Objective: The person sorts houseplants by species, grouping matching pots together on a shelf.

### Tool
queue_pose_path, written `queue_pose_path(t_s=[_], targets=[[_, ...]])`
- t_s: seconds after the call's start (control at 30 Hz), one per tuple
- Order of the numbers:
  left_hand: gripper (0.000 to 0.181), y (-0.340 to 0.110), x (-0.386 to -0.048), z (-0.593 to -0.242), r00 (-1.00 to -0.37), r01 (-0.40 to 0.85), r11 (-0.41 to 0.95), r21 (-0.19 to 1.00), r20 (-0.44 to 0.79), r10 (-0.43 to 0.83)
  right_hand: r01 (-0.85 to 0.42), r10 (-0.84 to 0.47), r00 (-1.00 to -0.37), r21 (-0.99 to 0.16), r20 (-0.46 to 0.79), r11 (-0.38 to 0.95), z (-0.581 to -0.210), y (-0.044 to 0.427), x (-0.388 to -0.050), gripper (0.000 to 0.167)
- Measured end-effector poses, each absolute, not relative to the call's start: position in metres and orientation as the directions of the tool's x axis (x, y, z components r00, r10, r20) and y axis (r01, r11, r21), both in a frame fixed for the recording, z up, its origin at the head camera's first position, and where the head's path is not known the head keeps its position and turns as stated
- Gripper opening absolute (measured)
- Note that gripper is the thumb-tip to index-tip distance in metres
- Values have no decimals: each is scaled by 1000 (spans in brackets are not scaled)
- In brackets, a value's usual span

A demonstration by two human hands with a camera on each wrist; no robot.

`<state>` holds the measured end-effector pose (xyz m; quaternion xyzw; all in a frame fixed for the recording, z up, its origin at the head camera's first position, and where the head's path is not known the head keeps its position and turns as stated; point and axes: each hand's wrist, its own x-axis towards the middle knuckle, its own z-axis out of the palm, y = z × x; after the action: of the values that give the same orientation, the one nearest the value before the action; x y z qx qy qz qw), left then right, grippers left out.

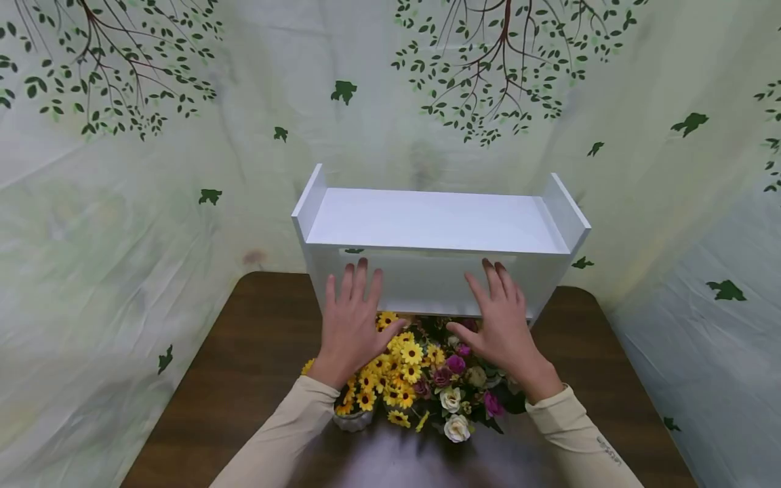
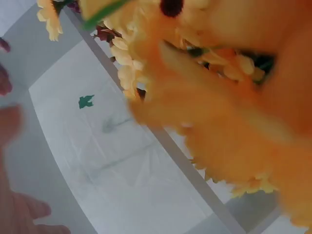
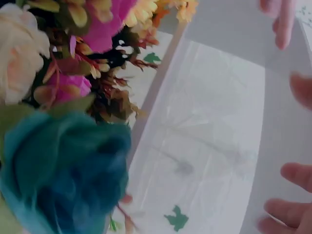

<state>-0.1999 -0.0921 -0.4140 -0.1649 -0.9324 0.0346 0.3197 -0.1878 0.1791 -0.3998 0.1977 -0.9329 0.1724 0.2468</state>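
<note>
A white shelf unit (image 1: 436, 220) with raised side panels stands at the back of the table. Before its front, my left hand (image 1: 352, 322) is spread with straight fingers on the left. To the right, my right hand (image 1: 503, 325) has its fingers extended too. Neither holds anything; whether fingertips touch the shelf I cannot tell. Below and between them are yellow daisy-like flowers (image 1: 403, 369) and a bunch of roses, including a white rose (image 1: 456, 428) and a magenta rose (image 1: 455, 364). In the right wrist view a teal rose (image 3: 68, 175) looms close.
The dark brown wooden table (image 1: 244, 379) extends to both sides of the flowers. A light pot (image 1: 352, 421) sits under the yellow blooms. Pale cloth (image 1: 366, 142) printed with branches and leaves hangs behind and around the table.
</note>
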Motion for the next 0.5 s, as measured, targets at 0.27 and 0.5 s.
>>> queue_pose_path(t_s=[0.27, 0.5], targets=[[75, -113, -192, -417, -614, 469, 878, -95, 679, 402, -568, -122, -709, -460, 694, 682, -394, 222, -184, 26], [63, -154, -173, -427, -579, 582, 813, 33, 719, 385, -535, 31, -669, -510, 743, 674, -388, 263, -177, 13]])
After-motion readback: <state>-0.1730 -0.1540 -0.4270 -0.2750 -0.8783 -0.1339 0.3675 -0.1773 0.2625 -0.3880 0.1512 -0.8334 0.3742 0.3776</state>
